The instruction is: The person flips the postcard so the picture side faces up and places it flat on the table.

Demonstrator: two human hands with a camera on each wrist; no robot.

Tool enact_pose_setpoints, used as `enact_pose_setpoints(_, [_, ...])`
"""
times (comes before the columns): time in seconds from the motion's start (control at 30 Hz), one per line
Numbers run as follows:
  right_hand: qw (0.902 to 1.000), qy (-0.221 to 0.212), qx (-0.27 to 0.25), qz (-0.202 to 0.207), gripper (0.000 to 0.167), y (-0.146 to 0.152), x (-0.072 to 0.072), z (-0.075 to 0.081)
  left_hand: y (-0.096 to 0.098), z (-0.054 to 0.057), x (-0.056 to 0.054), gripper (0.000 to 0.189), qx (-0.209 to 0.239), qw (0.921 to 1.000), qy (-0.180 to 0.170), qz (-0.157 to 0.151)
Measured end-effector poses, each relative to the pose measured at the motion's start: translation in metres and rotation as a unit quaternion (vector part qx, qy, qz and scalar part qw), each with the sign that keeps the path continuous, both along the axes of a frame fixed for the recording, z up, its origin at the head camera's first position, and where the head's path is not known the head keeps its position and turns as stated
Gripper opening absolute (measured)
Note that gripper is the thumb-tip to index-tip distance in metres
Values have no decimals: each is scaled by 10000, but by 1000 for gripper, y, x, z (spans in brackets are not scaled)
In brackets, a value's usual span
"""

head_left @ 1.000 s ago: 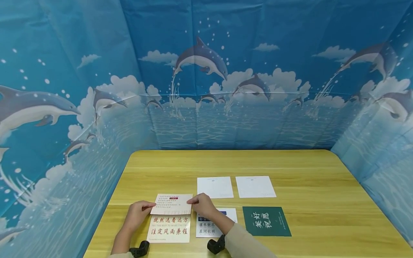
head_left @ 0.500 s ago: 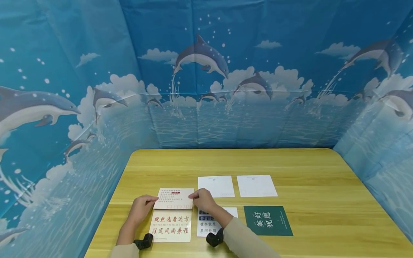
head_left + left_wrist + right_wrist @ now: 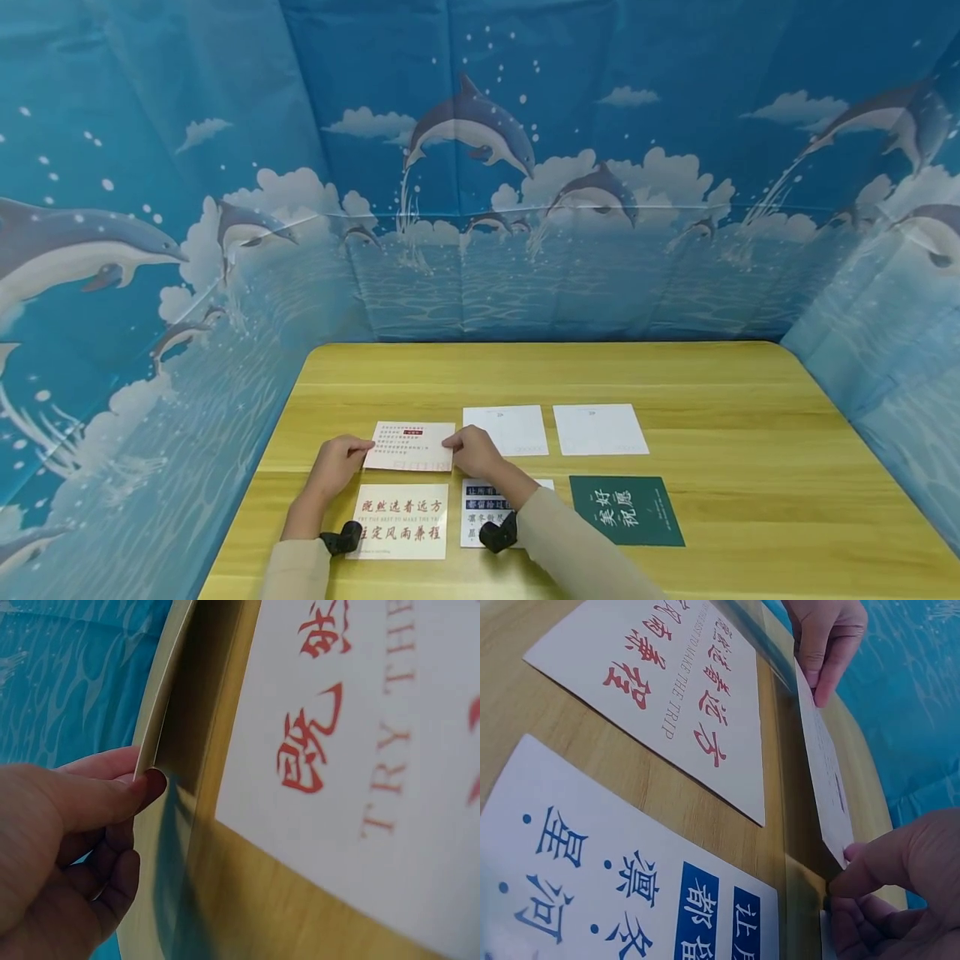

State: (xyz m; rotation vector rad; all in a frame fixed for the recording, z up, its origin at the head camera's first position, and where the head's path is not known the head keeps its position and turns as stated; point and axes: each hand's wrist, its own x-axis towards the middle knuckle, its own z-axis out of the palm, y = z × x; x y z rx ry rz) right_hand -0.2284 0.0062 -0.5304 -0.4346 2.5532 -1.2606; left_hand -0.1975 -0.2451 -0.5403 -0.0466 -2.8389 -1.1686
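A pale pink postcard (image 3: 408,447) with dark lines of print and a small red block is held between both hands, tilted up off the table. My left hand (image 3: 335,467) pinches its left edge between thumb and fingers, seen close in the left wrist view. The right hand (image 3: 477,455) pinches the opposite edge; its thumb and fingers (image 3: 885,874) show in the right wrist view. Just nearer than the held card lies a cream card (image 3: 402,523) with red characters. A white card with blue blocks (image 3: 480,492) lies partly under the right forearm.
Two white cards (image 3: 506,433) (image 3: 600,430) lie in a row behind the right hand. A green card with white characters (image 3: 627,510) lies to the right. The wooden table (image 3: 750,433) is backed by a blue dolphin-print curtain (image 3: 600,275).
Both hands have carried the pink postcard away from the body, from overlapping the cream card's top to beyond it. The cream card's upper edge now shows; the cards on the table have stayed put.
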Motion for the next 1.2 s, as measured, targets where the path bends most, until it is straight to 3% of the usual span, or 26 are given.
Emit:
enact_pose_setpoints(0.2, [9998,75,161,-30,34,-3,-5,-2,2,-5,-3,18,-97,9999,41,45])
enact_pose_setpoints(0.63, [9989,11,469,21,35,-9,-8,6,12,2,-10,21,-761,9971,29,-13])
enact_pose_setpoints(0.77, [9974,171,695,-14,34,-12,-8,6,16,0,-12,21,-925,9957,77,29])
enact_pose_setpoints(0.93, [9936,415,1051,-17,37,-15,-9,3,18,0,-13,22,-958,9953,73,125])
enact_pose_setpoints(1.2, [9910,461,1253,-24,38,-18,-7,3,17,-1,-9,21,-839,9964,114,100])
